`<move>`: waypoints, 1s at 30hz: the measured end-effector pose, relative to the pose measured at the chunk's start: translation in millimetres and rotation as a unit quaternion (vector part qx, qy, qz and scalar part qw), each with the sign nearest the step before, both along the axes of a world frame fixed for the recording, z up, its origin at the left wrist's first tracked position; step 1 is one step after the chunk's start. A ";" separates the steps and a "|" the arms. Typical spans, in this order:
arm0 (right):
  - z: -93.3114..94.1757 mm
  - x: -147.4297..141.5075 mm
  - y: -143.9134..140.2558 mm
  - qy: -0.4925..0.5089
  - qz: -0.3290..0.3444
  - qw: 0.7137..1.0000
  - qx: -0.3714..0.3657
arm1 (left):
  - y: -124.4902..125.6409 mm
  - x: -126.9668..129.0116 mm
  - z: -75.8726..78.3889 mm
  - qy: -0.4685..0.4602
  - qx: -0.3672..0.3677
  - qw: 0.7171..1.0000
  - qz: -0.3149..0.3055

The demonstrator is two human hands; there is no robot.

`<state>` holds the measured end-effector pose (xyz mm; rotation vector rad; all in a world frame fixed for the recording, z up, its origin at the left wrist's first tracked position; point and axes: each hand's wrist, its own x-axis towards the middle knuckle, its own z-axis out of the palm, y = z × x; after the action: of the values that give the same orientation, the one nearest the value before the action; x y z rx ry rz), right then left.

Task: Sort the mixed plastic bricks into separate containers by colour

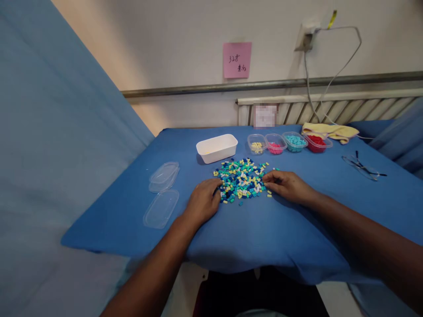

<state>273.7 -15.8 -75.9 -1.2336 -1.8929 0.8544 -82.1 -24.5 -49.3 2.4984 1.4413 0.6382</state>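
Clear lids [161, 193] lie far left | left hand [201, 203], fingers curled loosely together, rests at pile's left edge | mixed bead pile [243, 179] mid-table, near white tub [217, 148] | right hand [287, 185] pinching beads at right edge | sorting looks underway; next calls for a clean single-colour pick toward the four small cups [289, 142] beyond.
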 end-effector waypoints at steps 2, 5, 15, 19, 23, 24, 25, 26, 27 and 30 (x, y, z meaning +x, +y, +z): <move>5.1 1.2 8.6 0.006 0.026 0.999 -0.027 | -0.5 3.5 1.3 0.022 0.008 1.000 0.001; 9.9 0.0 20.2 0.016 0.056 0.996 -0.065 | 0.4 15.0 11.9 0.094 0.015 0.995 0.001; 11.2 -2.3 12.7 0.133 0.001 0.983 -0.125 | 39.6 69.6 72.5 0.185 -0.021 0.981 -0.058; 14.0 1.6 15.9 0.186 -0.008 0.970 -0.154 | 41.6 95.1 58.4 0.153 -0.041 0.975 -0.155; 15.6 1.5 20.8 0.216 0.005 0.965 -0.148 | 37.1 102.6 38.1 0.167 0.007 0.971 -0.169; 15.5 1.2 21.6 0.224 0.007 0.963 -0.151 | 36.6 101.1 34.1 0.158 0.022 0.972 -0.171; 15.2 0.9 22.4 0.234 0.008 0.959 -0.159 | 36.5 99.0 30.7 0.148 0.035 0.973 -0.173; 14.8 0.7 23.1 0.247 0.007 0.953 -0.173 | 36.8 96.4 27.8 0.136 0.042 0.974 -0.175; 14.1 0.6 23.8 0.263 0.004 0.946 -0.191 | 37.4 93.8 25.5 0.125 0.043 0.976 -0.175; 12.3 1.0 26.2 0.314 -0.010 0.918 -0.242 | 39.9 87.6 21.1 0.105 0.020 0.980 -0.170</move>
<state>274.6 10.3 -63.6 -1.0613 -1.1804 1.5551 5.5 15.4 -28.1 2.8203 1.0221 0.3526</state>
